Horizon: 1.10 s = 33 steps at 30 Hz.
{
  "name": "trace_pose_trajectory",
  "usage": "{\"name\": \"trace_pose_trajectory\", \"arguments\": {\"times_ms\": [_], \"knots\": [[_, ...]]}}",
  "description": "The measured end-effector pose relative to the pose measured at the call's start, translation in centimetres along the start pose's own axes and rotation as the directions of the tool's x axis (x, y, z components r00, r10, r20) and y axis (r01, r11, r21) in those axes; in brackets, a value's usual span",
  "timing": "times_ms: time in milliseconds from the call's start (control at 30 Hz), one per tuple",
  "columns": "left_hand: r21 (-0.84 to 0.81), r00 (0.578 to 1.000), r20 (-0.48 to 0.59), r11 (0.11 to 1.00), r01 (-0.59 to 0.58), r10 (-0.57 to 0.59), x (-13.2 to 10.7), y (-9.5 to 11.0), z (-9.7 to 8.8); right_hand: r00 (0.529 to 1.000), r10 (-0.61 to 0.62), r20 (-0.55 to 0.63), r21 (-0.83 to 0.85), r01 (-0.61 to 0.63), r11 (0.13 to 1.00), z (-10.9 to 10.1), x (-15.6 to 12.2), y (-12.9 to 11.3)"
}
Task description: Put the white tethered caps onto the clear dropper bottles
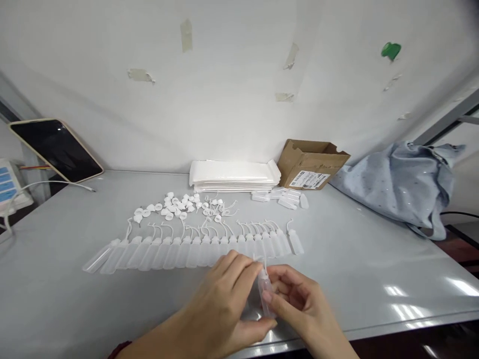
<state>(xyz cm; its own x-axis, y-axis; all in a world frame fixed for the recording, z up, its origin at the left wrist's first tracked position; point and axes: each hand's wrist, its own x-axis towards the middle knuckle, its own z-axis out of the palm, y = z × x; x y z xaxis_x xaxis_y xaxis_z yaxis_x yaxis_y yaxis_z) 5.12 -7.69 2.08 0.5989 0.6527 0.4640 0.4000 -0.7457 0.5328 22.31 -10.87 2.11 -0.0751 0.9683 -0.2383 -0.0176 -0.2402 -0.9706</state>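
Observation:
A small translucent squeeze bottle (264, 288), with a thin strap rising from its neck, stands nearly upright between my hands near the table's front edge. My right hand (299, 305) pinches its body between thumb and fingers. My left hand (220, 306) closes on it from the other side, fingertips at the neck and thumb low near the base. Just beyond lies a long row of similar strapped bottles (174, 253), partly hidden by my left hand. One strapped bottle (296, 242) lies at the row's right end. Behind the row are scattered white caps (179, 204) and loose strap pieces (226, 209).
Several bottles without straps (288, 197) lie before an open cardboard box (312, 167). Left of the box sits a stack of white packets (234, 174). A blue fabric bag (400, 184) rests at the right; a phone (56, 149) leans at the left beside a power strip (13, 184).

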Motion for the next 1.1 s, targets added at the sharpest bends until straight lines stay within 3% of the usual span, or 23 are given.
{"name": "trace_pose_trajectory", "arguments": {"times_ms": [133,300,400,500,600,700,933,1100], "knots": [[0.06,0.997,0.075,0.998,0.005,-0.01,0.4,0.9,1.7,0.991,0.054,-0.126,0.027,-0.051,0.998,-0.7,-1.7,0.7],[0.116,1.0,0.015,0.993,0.004,-0.006,0.5,1.8,2.2,0.987,0.022,-0.162,0.01,-0.02,1.0,-0.2,-2.2,1.1],[0.124,0.997,0.007,0.99,0.072,-0.073,-0.9,1.8,1.1,0.998,-0.018,-0.06,-0.063,0.015,0.998,0.8,-1.8,1.2],[0.088,0.976,0.089,0.978,0.189,-0.197,-3.2,1.3,-0.8,0.988,-0.101,0.119,-0.278,0.131,0.952,2.0,-1.0,1.5],[0.049,0.938,0.197,0.958,0.282,-0.286,-5.5,0.3,-2.9,0.936,-0.102,0.336,-0.471,0.261,0.842,3.3,-0.1,1.5],[0.045,0.912,0.223,0.938,0.343,-0.344,-7.3,-0.9,-4.8,0.87,-0.073,0.488,-0.542,0.367,0.756,4.7,0.6,1.4],[0.063,0.862,0.248,0.895,0.441,-0.442,-9.6,-3.1,-7.3,0.802,-0.086,0.59,-0.572,0.491,0.657,7.4,1.9,1.4],[0.102,0.864,0.22,0.892,0.441,-0.453,-10.4,-4.0,-7.6,0.786,-0.156,0.598,-0.574,0.556,0.601,7.9,2.2,2.0]]}}
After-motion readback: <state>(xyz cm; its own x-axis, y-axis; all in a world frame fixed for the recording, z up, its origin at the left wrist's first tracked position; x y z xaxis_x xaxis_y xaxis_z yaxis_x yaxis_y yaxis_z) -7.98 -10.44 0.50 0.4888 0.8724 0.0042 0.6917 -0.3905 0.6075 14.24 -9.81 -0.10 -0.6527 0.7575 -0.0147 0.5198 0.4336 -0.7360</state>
